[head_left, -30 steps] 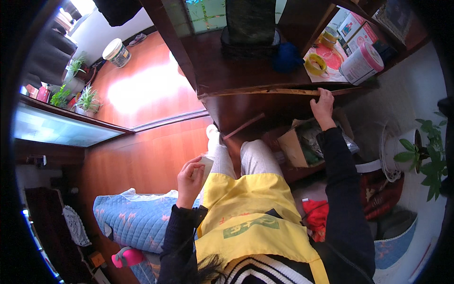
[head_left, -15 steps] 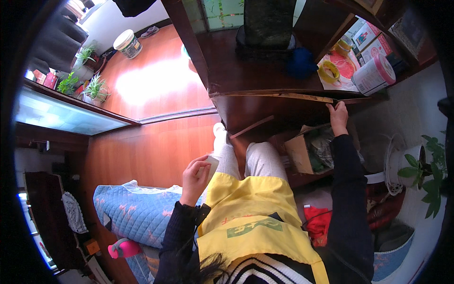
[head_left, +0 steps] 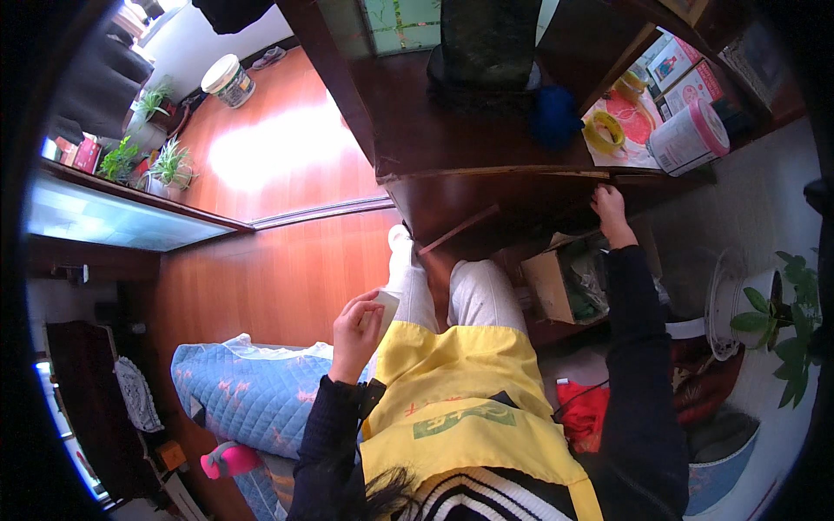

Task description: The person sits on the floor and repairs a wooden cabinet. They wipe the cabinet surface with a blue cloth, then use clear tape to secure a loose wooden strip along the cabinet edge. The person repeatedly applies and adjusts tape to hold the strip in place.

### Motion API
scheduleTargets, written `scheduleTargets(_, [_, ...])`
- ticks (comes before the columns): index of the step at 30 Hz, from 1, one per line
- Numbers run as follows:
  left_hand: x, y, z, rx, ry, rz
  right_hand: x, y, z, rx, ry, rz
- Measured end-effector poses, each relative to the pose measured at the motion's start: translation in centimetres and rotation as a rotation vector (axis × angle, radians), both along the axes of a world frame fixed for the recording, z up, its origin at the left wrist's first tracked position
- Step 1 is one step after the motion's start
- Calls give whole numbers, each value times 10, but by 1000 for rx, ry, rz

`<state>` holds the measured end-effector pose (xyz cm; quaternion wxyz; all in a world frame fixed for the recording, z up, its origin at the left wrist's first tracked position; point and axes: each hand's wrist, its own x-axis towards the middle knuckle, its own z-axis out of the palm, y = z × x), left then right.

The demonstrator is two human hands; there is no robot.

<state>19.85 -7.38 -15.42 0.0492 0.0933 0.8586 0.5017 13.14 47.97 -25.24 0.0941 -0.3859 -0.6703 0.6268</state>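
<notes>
My left hand [head_left: 354, 337] is closed over my lap, fingers bent around a small pale flat piece [head_left: 387, 306] whose kind I cannot make out. My right hand [head_left: 612, 214] reaches forward to the dark wooden cabinet [head_left: 486, 195]. Its fingers are curled at the upper edge of the cabinet's front panel, below the top; what they grip, if anything, is hidden. A thin wooden strip [head_left: 460, 227] slants across the front near my foot. Below my right wrist is an open cardboard box [head_left: 549, 282] with clear plastic wrapping inside.
On the cabinet top are a white canister with a pink lid [head_left: 695, 139], yellow tape [head_left: 604, 130] and a blue fuzzy ball [head_left: 554, 115]. A potted plant [head_left: 764, 317] stands at the right. A blue quilted cover [head_left: 243, 382] lies at my left, a bucket [head_left: 228, 81] far left.
My right hand has shifted slightly left and down along the cabinet front. The pale wooden edge beside it shows much less than before. My left hand keeps the pale piece, nearly still.
</notes>
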Motion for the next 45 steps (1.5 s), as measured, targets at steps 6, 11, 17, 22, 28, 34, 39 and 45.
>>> scheduleTargets(6, [1, 1, 6, 0, 23, -1, -25, -24, 10, -537, 289, -262])
scheduleTargets(11, [3, 0, 9, 12, 16, -2, -22, -43, 26, -369, 203, -310])
scheduleTargets(17, [4, -3, 10, 4, 39, -15, -24, -76, 35, -354, 204, -283])
scheduleTargets(22, [6, -2, 10, 54, 24, -32, -40, -92, 37, -550, 234, -94])
scheduleTargets(28, [7, -3, 13, -9, 66, -43, -54, -99, 34, -488, 261, -147])
scheduleTargets(34, [1, 6, 21, 19, 94, -80, -36, -118, 47, -519, 228, -100])
scheduleTargets(39, [-5, 16, 36, 5, 166, -167, -6, -191, 99, -389, 127, 492])
scheduleTargets(45, [0, 27, 51, -18, 180, -384, 32, -299, 153, -248, 359, 1323])
